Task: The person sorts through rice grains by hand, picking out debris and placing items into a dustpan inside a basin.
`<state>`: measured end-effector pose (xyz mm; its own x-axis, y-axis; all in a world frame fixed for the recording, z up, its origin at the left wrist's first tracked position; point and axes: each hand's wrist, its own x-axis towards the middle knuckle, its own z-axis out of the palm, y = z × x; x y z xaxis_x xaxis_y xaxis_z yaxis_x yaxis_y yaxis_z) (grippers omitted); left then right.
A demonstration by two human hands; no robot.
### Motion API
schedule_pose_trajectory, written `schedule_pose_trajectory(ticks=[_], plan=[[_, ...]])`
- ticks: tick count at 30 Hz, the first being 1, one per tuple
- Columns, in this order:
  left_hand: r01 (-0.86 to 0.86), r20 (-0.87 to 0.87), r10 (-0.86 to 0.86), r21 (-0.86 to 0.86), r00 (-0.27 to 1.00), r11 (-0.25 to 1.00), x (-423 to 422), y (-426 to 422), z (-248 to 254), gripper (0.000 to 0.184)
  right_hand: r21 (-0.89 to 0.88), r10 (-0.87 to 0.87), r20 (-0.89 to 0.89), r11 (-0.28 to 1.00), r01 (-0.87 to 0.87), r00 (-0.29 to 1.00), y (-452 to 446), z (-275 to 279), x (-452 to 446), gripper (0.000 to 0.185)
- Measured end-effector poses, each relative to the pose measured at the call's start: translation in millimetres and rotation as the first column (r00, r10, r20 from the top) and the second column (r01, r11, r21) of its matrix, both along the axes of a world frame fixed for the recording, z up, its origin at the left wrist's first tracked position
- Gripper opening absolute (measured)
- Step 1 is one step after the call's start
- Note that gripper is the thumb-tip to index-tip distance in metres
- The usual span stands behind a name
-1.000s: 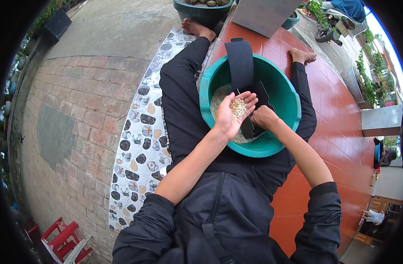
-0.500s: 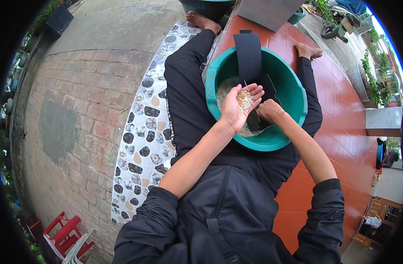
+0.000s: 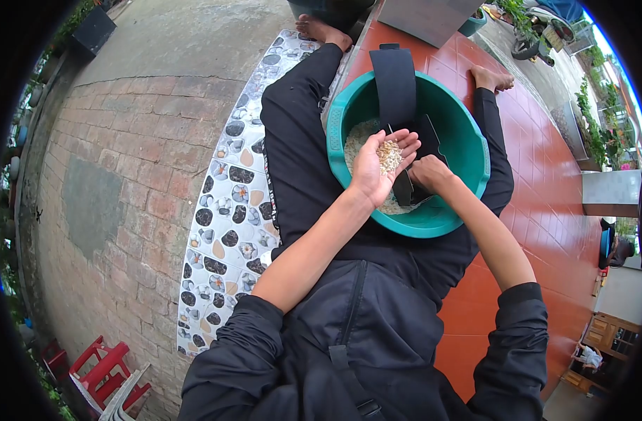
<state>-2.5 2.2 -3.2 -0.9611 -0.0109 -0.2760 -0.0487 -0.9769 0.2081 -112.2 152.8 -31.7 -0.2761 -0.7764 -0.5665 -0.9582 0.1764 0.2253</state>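
Observation:
My left hand (image 3: pixel 378 167) is palm up over the green basin (image 3: pixel 468 133), its fingers stretched out, with a small heap of pale grains (image 3: pixel 389 156) lying on the palm. To its right, my right hand (image 3: pixel 430 174) is closed beside a dark flat piece (image 3: pixel 403 188) inside the basin; what its fingers hold is hidden. A black curved strip (image 3: pixel 394 88) leans over the basin's far rim. More pale grain (image 3: pixel 354 144) lies in the bottom of the basin, partly covered by my hands and the dark pieces.
The basin sits between my outstretched legs (image 3: pixel 293 133). Pebble-patterned tiles (image 3: pixel 226 217) lie to the left and red tiles (image 3: pixel 538 203) to the right. A dark planter pot (image 3: pixel 335 10) is beyond my foot. Red plastic chairs (image 3: pixel 100 368) stand at the lower left.
The view has shifted, so the basin and hands appear farther right and slightly higher than a second ago. The hands keep nearly the same pose over the basin.

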Motion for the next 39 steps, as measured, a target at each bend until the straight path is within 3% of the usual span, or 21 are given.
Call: schedule_pose_trajectory(ticks=[6,8,10,11,13,14,16,18,20,25,30,33,36,38,39], plan=[[-0.002,-0.005,0.002,0.008,1.0,1.0,-0.5,-0.6,-0.8,0.043,-0.188,-0.178,0.023,0.966,0.179,0.984,0.2,39.0,-2.1,0.006],[-0.002,0.002,0.002,0.011,1.0,1.0,-0.5,-1.1,-0.9,0.043,-0.2,-0.238,0.119,0.945,0.258,0.964,1.2,59.4,-0.7,0.009],[-0.004,0.001,0.004,0.01,1.0,1.0,-0.3,-1.3,0.6,0.043,-0.346,-0.319,0.314,0.839,0.421,0.894,6.8,71.6,1.8,0.014],[-0.004,0.005,0.004,0.008,1.0,1.0,0.1,-0.9,1.4,0.043,-0.346,-0.321,0.309,0.839,0.42,0.895,10.0,75.5,4.1,0.014],[-0.001,0.001,0.001,0.0,1.0,1.0,0.7,-0.4,1.0,0.042,-0.348,-0.405,0.61,0.634,0.69,0.681,17.3,81.6,10.7,0.014],[-0.001,0.003,0.001,-0.011,1.0,1.0,0.5,-0.3,0.8,0.042,-0.35,-0.405,0.607,0.636,0.688,0.683,20.1,82.8,15.8,0.014],[-0.003,-0.002,0.003,-0.006,1.0,1.0,0.4,-0.1,-0.7,0.042,-0.316,-0.395,0.783,0.414,0.854,0.481,24.0,83.3,29.8,0.013],[-0.002,-0.005,0.002,-0.003,1.0,1.0,0.2,-0.7,-1.4,0.042,-0.282,-0.389,0.822,0.356,0.891,0.415,28.1,81.1,39.4,0.012],[-0.008,-0.01,0.008,-0.003,1.0,1.0,0.4,-0.4,-1.1,0.041,-0.212,-0.255,0.93,0.214,0.953,0.264,29.7,80.9,49.7,0.014],[-0.034,-0.009,0.034,0.015,0.999,0.999,0.2,-2.2,1.6,0.042,-0.168,-0.15,0.97,0.147,0.975,0.19,26.9,76.0,67.4,0.01],[-0.054,-0.021,0.055,0.03,0.998,0.998,-0.1,-3.2,1.7,0.041,-0.212,-0.227,0.941,0.183,0.96,0.251,21.7,69.7,72.0,0.015],[-0.053,-0.013,0.054,0.03,0.998,0.998,0.8,-3.5,1.7,0.042,-0.197,-0.193,0.958,0.099,0.975,0.213,21.2,68.1,77.5,0.014],[-0.048,-0.033,0.049,0.029,0.998,0.998,1.2,-3.1,1.9,0.043,-0.255,-0.171,0.951,0.038,0.966,0.258,21.0,65.3,82.9,0.012],[-0.026,-0.052,0.03,0.068,0.998,0.997,2.7,-2.9,3.8,0.046,-0.37,-0.133,0.926,-0.138,0.919,0.353,19.2,63.3,86.7,0.009],[-0.027,-0.051,0.03,0.065,0.998,0.997,2.7,-3.2,3.9,0.046,-0.369,-0.131,0.927,-0.138,0.919,0.352,15.8,67.0,89.0,0.009]])
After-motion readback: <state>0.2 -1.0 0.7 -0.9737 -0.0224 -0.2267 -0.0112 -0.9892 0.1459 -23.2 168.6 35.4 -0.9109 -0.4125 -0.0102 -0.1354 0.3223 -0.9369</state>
